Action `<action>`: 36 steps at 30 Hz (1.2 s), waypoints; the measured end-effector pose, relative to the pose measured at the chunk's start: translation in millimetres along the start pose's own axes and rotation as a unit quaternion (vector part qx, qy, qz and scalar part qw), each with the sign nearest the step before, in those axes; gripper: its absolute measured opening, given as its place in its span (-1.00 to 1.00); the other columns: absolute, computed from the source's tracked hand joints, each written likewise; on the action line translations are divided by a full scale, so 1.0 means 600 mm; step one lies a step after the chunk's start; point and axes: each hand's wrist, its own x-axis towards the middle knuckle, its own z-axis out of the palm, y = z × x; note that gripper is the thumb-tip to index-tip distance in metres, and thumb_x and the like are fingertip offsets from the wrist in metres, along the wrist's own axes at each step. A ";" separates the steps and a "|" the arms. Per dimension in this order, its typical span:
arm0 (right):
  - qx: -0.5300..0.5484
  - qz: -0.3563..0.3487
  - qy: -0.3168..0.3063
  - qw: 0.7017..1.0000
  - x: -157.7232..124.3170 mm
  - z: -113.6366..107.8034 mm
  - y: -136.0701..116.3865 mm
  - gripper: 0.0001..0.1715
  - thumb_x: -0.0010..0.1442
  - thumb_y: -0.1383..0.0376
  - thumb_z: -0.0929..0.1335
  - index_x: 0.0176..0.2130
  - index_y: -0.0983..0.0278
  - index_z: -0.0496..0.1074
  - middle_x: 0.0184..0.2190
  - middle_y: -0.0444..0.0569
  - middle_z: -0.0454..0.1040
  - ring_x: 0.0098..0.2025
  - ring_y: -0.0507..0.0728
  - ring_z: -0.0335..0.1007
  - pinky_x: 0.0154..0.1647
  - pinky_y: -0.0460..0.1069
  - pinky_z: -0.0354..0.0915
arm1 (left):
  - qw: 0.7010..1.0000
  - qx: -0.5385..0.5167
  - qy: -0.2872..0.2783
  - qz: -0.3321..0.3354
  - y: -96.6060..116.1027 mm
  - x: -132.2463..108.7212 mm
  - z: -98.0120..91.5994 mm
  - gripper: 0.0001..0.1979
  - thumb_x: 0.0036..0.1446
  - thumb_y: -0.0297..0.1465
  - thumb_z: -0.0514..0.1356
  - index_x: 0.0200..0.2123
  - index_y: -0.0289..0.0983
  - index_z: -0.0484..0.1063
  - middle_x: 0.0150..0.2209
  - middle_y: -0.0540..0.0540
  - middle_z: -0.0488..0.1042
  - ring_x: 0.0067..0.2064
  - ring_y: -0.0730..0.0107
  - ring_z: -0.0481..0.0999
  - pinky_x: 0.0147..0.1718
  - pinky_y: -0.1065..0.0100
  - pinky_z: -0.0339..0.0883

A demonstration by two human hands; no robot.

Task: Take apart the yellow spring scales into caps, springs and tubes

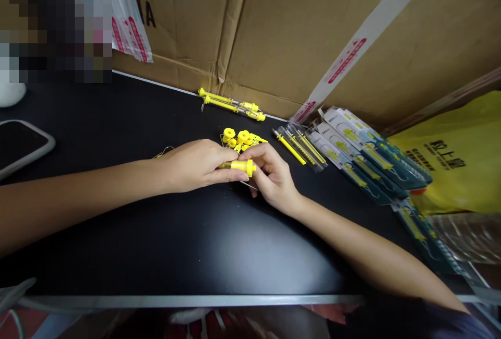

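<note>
My left hand [195,164] and my right hand [272,174] meet over a black table [164,245]. Together they pinch a small yellow plastic tube part [239,166], the left holding its body and the right fingertips on its capped end. A thin wire pokes out below my right hand. Just beyond the hands lies a small heap of yellow caps and pieces [240,138]. Two assembled yellow-and-clear tubes [230,103] lie by the cardboard wall.
Clear tubes with yellow rods [299,145] and a fanned row of packaged items on teal cards [364,159] lie at right. A yellow plastic bag [457,156] sits far right, a phone [19,146] far left. Cardboard boxes [282,26] wall the back.
</note>
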 end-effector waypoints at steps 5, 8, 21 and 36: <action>0.030 0.044 -0.003 0.999 -0.003 0.004 -0.003 -0.87 0.30 0.18 0.21 -0.18 0.17 0.22 -0.36 -0.16 0.30 -0.68 -0.13 0.16 -0.82 -0.18 0.12 | 0.997 0.056 0.043 -0.017 0.007 -0.006 0.009 -0.63 0.25 -0.13 -0.04 -0.32 -0.28 0.39 -0.47 0.00 0.45 -0.45 0.45 0.41 -0.51 0.47 0.02; 0.020 0.052 -0.007 0.998 -0.003 0.003 -0.005 -0.86 0.30 0.16 0.20 -0.18 0.16 0.21 -0.35 -0.16 0.31 -0.69 -0.13 0.15 -0.82 -0.18 0.11 | 0.995 0.081 0.061 -0.021 0.007 -0.009 0.014 -0.62 0.26 -0.12 -0.06 -0.27 -0.27 0.39 -0.51 0.01 0.43 -0.50 0.45 0.40 -0.54 0.48 -0.01; 0.013 0.074 0.036 0.997 -0.004 0.011 -0.019 -0.84 0.29 0.12 0.20 -0.18 0.12 0.17 -0.44 -0.19 0.28 -0.75 -0.11 0.07 -0.85 -0.13 0.05 | 0.997 -0.037 0.061 -0.023 0.009 -0.005 0.008 -0.60 0.26 -0.10 -0.07 -0.28 -0.25 0.40 -0.53 0.06 0.36 -0.53 0.54 0.31 -0.53 0.49 0.01; -0.049 0.021 -0.020 0.998 0.002 -0.015 -0.004 -0.82 0.30 0.15 0.21 -0.18 0.21 0.23 -0.49 -0.19 0.27 -0.68 -0.10 0.06 -0.71 -0.14 0.07 | 0.987 -0.161 -0.014 -0.021 -0.005 -0.002 -0.022 -0.58 0.25 -0.12 -0.05 -0.38 -0.29 0.43 -0.60 0.09 0.25 -0.55 0.59 0.24 -0.56 0.54 0.04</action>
